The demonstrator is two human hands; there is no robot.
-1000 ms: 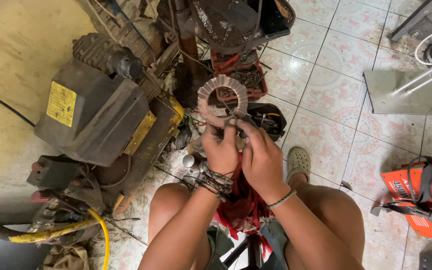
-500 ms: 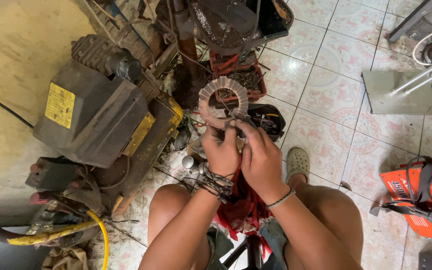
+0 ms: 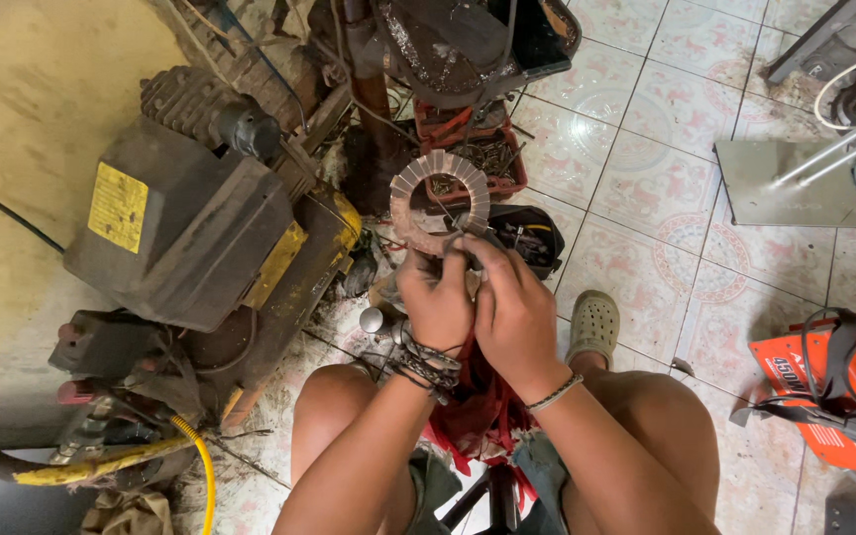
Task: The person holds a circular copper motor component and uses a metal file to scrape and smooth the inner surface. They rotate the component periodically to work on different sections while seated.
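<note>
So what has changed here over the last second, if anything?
Almost nothing. Both hands, left hand and right hand, still grip the lower edge of the ribbed metal ring, held up in the same spot. The fingers may have shifted slightly. The dark machine and red tray stayed put.

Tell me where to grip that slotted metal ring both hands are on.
Best on the ring's lower arc, coming from below, where the left hand and right hand already meet it. The open centre probably lets fingers pinch the band; the upper arc is free.
</note>
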